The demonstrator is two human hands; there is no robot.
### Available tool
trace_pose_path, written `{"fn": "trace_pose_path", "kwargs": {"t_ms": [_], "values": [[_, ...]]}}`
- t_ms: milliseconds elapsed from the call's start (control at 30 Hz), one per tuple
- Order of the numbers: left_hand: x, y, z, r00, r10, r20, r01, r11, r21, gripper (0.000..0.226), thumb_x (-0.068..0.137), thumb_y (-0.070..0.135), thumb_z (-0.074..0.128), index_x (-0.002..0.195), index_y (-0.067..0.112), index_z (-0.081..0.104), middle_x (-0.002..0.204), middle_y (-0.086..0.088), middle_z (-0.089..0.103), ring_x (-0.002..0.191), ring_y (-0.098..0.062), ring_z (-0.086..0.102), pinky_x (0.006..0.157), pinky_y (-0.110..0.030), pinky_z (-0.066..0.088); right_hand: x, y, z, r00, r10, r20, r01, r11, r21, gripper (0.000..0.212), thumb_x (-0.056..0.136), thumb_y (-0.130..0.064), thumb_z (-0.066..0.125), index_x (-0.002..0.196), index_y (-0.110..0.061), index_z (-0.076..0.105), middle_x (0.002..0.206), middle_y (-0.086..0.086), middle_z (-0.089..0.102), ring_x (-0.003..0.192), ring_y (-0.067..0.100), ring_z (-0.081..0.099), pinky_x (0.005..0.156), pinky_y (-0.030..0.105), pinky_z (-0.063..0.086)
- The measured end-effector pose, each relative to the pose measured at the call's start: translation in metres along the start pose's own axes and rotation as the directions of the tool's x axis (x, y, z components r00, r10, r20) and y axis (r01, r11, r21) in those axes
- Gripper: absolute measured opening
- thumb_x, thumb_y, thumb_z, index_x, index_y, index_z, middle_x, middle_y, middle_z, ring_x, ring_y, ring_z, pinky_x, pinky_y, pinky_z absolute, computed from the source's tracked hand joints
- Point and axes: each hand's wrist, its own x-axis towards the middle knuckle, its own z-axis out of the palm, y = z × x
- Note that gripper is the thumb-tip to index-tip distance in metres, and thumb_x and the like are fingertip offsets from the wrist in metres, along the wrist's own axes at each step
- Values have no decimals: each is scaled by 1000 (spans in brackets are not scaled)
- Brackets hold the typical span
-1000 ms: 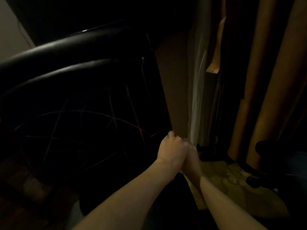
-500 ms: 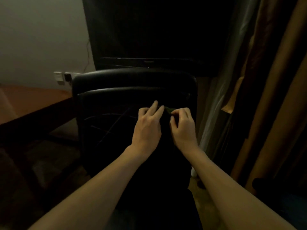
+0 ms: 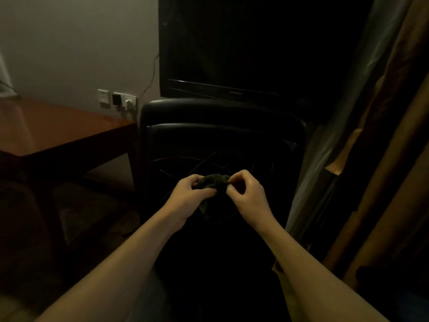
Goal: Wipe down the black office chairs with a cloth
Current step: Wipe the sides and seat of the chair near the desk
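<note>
The left hand (image 3: 188, 192) is seen w/ fingers curled round the left part of the cloth (image 3: 212, 182), thumb pressed over the bunched fabric. The right hand (image 3: 247, 190) is seen pinching the cloth's right edge betw. thumb and forefinger, the other fingers curled loosely below. The cloth, dark green and crumpled, is held up betw. both hands, off every surface; its long axis runs left-right, and a tail hangs down below the left hand's grip.

Beyond the hands, straight ahead and farther away, the backrest of the black office chair (image 3: 220, 135) is presented upright, its padded top edge higher in view and farther than the cloth. No contact betw. cloth and chair is seen; how wide the gap is cannot be told in this dim light. Both hands lie about equally near to the backrest, the left slightly nearer its centre line.

The cloth is judged as being spread or refolded, so wiping is not yet begun on this chair. The coming move is judged to turn on a push forward and up, twd. the backrest, by whichever hand takes the cloth.

A wooden worktop (image 3: 58, 131) stands left of the chair; a dark TV (image 3: 255, 43) hangs behind; curtains (image 3: 383, 135) fall at right.
</note>
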Motion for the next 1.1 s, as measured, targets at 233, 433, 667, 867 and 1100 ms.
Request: {"fn": "trace_pose_path", "kwargs": {"t_ms": [233, 433, 667, 867, 1100], "values": [[17, 1, -65, 999, 41, -19, -43, 993, -110, 17, 92, 15, 64, 108, 11, 69, 104, -13, 73, 97, -27, 70, 85, -38, 54, 28, -16, 49, 998, -3, 67, 0, 999, 41, 22, 90, -13, 64, 103, -26, 50, 97, -6, 55, 84, 5, 58, 62, 13, 49], [61, -5, -113, 863, 347, -368, -257, 927, 273, 5, 93, 21, 65, 92, 23, 69, 86, 4, 72, 85, -12, 69, 78, -31, 55, 87, -32, 100, 983, -171, 67, 178, 975, -129, 13, 91, -22, 65, 100, -22, 55, 101, -3, 57, 91, 7, 56, 75, 13, 44], [116, 0, -153, 614, 538, -578, -278, 833, 479, 10, 88, 20, 69, 94, 23, 61, 79, 13, 59, 79, -6, 60, 64, -8, 37, 148, -49, 151, 933, -351, 76, 331, 758, -562, 23, 94, -22, 57, 116, -19, 54, 108, 6, 52, 94, 26, 57, 80, 38, 49], [128, -19, -141, 446, 652, -613, -153, 731, 665, 42, 83, 27, 70, 117, 18, 47, 114, -6, 52, 103, -21, 50, 81, -32, 42, 144, -28, 170, 735, -677, -25, 345, 405, -847, 21, 84, -16, 54, 105, -14, 59, 96, 14, 52, 82, 30, 50, 66, 37, 41], [128, -31, -148, 504, 833, -229, -211, 375, 902, 23, 91, 23, 59, 109, 9, 63, 104, -11, 55, 93, -26, 54, 64, -27, 36, 143, -26, 191, 849, -527, 24, 319, 477, -819, 22, 88, -21, 62, 105, -10, 55, 98, 13, 56, 81, 28, 59, 64, 36, 52]]}}
